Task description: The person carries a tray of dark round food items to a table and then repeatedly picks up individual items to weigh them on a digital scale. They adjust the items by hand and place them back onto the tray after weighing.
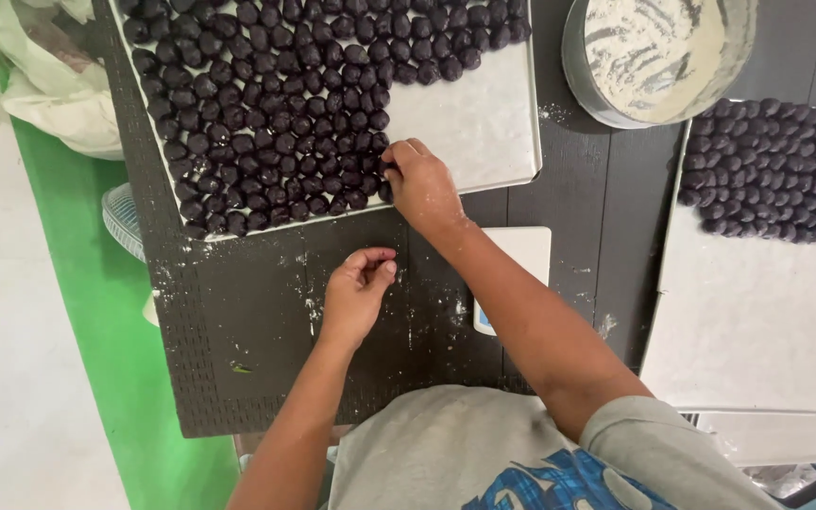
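A white tray on the dark table holds several rows of small dark dough balls. My right hand reaches to the tray's near edge, its fingertips on a dark ball at the end of a row. My left hand hovers over the dark table below the tray, fingers pinched together; I cannot see anything between them.
A second white tray with more dark balls lies at right. A round metal bowl of flour stands at the top. A small white scale sits under my right forearm. Green floor and a white bag lie left.
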